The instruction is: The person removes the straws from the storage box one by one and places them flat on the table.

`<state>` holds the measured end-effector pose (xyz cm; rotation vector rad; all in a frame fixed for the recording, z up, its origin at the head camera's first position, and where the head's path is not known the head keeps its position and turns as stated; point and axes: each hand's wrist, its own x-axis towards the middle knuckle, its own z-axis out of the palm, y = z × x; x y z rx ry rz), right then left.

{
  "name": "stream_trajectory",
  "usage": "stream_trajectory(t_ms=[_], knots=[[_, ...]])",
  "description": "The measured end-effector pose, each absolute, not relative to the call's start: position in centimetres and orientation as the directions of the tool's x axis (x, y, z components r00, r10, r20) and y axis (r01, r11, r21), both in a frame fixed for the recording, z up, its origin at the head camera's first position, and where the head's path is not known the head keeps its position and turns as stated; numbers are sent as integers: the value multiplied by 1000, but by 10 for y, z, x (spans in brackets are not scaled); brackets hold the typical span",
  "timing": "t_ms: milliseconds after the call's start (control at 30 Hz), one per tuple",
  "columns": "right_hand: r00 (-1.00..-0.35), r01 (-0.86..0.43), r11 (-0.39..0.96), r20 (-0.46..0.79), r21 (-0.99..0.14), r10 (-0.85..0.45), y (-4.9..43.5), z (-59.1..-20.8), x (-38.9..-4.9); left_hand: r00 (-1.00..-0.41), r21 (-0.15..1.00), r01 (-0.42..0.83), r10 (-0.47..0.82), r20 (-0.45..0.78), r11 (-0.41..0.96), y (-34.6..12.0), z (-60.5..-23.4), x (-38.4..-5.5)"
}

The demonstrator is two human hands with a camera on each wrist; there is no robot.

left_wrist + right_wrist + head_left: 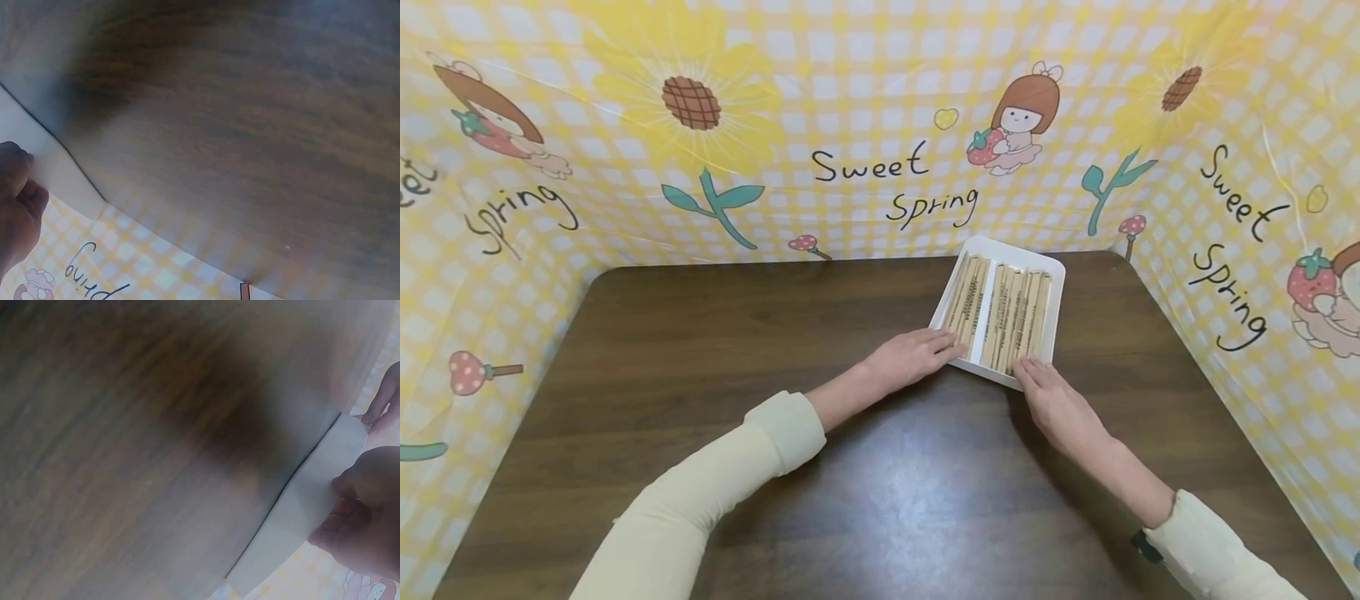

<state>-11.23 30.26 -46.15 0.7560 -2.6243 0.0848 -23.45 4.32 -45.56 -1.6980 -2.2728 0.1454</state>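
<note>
Checked cloth (865, 92) beyond the far and right edges of the bench (737, 333) reads "Sweet Spring". Lettering on wrapped sticks (1017, 312) is illegibly small.

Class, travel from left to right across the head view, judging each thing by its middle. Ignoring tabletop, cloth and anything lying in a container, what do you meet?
Left sleeve → left hand → white tray → right hand → right sleeve

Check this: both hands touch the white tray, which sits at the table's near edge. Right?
Wrong edge: the head view shows the white tray at the far edge of the table. Left hand and right hand both touch it, as stated.
</note>
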Motion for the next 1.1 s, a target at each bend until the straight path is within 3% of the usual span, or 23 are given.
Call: stream_trajectory(t_ms=[500,1100], knots=[[-788,-541,841,346,4,-509,288,-458,-112,-209,-270,919,936,285,288,23,-457,-227],[-741,-601,799,352,35,-573,274,-456,-108,-266,-301,886,918,294,353,1,-457,-203]])
